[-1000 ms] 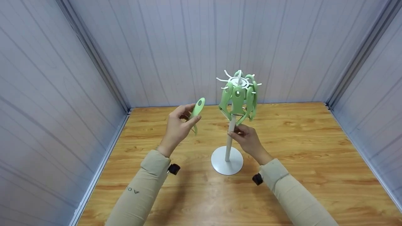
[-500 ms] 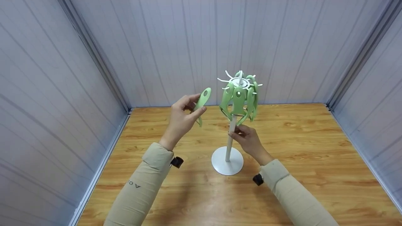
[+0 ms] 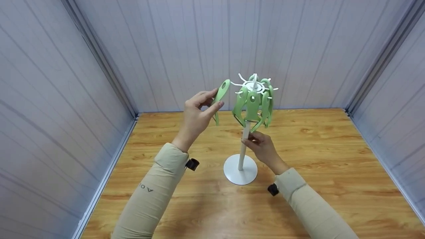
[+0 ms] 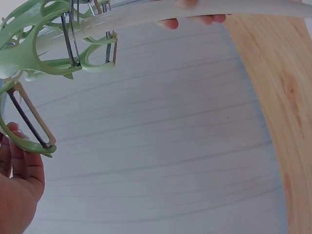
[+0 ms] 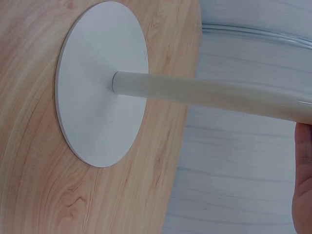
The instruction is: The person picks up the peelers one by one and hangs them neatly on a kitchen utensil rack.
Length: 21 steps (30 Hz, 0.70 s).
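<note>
My left hand [image 3: 196,114] pinches a green Y-shaped peeler [image 3: 220,94] by its handle, with the holed end up. That end is close to the tip of a bare left hook on a white hook stand [image 3: 243,151]; whether they touch I cannot tell. In the left wrist view the held peeler's blade [image 4: 31,117] faces down the pole. Several like peelers [image 3: 252,109] hang on the stand's front, right and back hooks. My right hand [image 3: 264,147] holds the pole below them, its fingers partly hidden behind it. In the right wrist view only part of the right hand [image 5: 303,180] shows.
The stand's round white base [image 3: 232,169] rests flat on the wooden table [image 3: 315,166]. Pale panel walls [image 3: 199,49] enclose the table at the back and both sides. Bare hooks [image 3: 241,77] stick out at the stand's upper left. A black wrist camera [image 3: 192,164] sits at each cuff.
My left hand has moved up and right with the peeler, bringing its holed end close to the left hook. The right hand and stand have stayed almost still.
</note>
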### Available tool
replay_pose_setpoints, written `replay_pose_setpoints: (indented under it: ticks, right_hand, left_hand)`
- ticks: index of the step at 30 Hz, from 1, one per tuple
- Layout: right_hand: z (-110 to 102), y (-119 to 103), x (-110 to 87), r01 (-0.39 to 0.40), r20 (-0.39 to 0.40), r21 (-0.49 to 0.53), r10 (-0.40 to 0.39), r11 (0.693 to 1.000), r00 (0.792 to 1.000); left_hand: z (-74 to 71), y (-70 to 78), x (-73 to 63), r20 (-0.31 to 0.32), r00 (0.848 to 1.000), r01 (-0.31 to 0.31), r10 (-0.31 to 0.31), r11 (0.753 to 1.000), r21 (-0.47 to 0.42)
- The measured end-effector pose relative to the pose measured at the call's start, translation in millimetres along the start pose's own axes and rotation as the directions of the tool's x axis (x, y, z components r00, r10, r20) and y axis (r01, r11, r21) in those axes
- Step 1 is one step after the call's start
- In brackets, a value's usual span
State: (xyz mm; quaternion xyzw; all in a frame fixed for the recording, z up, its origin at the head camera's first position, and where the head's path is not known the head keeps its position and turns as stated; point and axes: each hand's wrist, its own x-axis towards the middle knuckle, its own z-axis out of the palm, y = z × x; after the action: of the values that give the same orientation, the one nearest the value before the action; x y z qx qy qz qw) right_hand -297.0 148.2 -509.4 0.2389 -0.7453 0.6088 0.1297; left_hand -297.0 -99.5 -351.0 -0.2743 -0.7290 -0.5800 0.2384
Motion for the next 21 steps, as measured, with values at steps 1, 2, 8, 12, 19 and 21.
replay_pose_setpoints:
  ticks: [1,2,8,12,19,21]
  right_hand:
    - [0,0,0.1,-0.001,0.0,0.004,0.001,1.0,1.0]
    - [0,0,0.3,-0.001,-0.001,0.005,0.001,1.0,1.0]
    - [0,1,0.8,0.019,0.0,0.007,-0.019,1.0,1.0]
    - [0,2,0.5,0.034,0.002,0.011,-0.034,0.999,0.999]
    - [2,1,0.8,0.062,0.004,0.0,-0.062,0.998,0.998]
    - [2,1,0.7,0.071,0.002,0.004,-0.071,0.997,0.997]
  left_hand:
    - [1.2,0.0,0.1,-0.007,1.0,-0.008,0.008,1.0,-0.008]
    - [2.5,-0.4,0.4,-0.012,1.0,-0.015,0.015,1.0,-0.015]
    - [11.7,0.8,3.2,-0.032,0.999,0.009,-0.01,0.999,-0.043]
    - [17.7,2.3,3.7,-0.029,0.999,0.015,-0.016,0.999,-0.05]
    - [25.1,2.9,0.7,-0.016,1.0,-0.027,0.026,0.999,-0.042]
    - [26.3,3.3,-0.6,0.0,1.0,-0.024,0.024,0.998,-0.052]
